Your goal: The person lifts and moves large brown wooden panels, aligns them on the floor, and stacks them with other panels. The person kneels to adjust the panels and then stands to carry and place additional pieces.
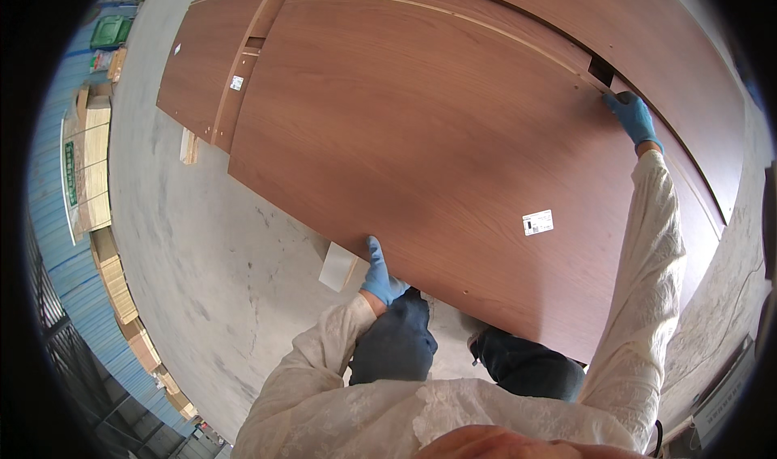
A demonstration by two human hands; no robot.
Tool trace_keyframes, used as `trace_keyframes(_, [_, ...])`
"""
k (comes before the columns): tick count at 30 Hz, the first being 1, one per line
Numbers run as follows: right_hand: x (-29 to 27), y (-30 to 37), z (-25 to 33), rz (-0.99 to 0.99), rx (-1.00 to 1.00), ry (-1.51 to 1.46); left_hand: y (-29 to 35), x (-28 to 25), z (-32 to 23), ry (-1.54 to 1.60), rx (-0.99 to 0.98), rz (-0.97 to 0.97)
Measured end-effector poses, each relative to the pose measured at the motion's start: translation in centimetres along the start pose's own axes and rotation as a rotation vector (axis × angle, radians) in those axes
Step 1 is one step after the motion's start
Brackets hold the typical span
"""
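While the large brown wood-grain panel (421, 127) is being gripped at two opposite edges, its weight is being carried between both gloved hands. The left hand (379, 273) is being closed around the near lower edge, fingers curled underneath and thumb lying up on the face. The right hand (634, 116) is being stretched out to the far right edge, fingers hooked over it just beside a small dark notch (600, 70). The panel is lying topmost on a stack of similar panels (206, 54), overhanging the concrete floor (202, 240) above a pale support block (337, 266).

For a well-controlled lift, both edges are best being raised together, so that the sheet is not being twisted. The white label (537, 222) is probably best being left uncovered. Knees are being kept clear of the near edge, which appears advisable.
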State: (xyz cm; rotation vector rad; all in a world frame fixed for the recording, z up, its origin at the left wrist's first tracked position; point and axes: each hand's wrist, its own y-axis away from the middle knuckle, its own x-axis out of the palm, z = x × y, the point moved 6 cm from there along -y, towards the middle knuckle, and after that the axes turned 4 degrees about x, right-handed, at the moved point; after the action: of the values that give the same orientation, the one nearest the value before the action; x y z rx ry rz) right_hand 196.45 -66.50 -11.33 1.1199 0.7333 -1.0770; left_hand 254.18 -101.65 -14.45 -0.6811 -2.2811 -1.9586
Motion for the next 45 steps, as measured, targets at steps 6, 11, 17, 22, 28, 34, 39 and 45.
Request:
trace_keyframes(6, [0.5, -0.7, -0.4, 0.013, -0.078, 0.001, -0.9, -0.1, -0.1, 0.018, -0.039, 0.140])
trace_keyframes(11, [0.2, -0.3, 1.0, -0.102, -0.152, 0.220, -1.3, -0.6, -0.5, 0.053, -0.061, 0.290])
trace_keyframes(17, [-4.0, 4.7, 10.8, -0.367, -0.418, 0.432, 1.0, -2.3, -2.4, -0.255, -0.122, 0.052])
trace_keyframes(22, [-10.3, 9.9, 17.2, -0.497, -0.537, 0.078, 3.6, -3.1, -4.3, -0.518, -0.267, 0.186])
trace_keyframes(28, [-7.4, 22.4, 0.9, -0.739, -0.496, 0.064, -0.4, -5.3, -8.3, -1.056, 0.025, 0.195])
trace_keyframes(34, [-0.4, 45.1, -20.6, -0.817, 0.423, 0.285, -0.5, -5.4, -9.8, -1.057, 0.147, 0.177])
trace_keyframes(39, [7.1, 52.8, -26.3, -0.627, 0.445, 0.294, 1.1, -4.0, -9.8, -1.081, 0.269, 0.198])
trace_keyframes(45, [9.3, 52.2, -29.1, -0.483, 0.632, 0.250, 0.7, -5.0, -6.8, -0.851, 0.198, 0.160])
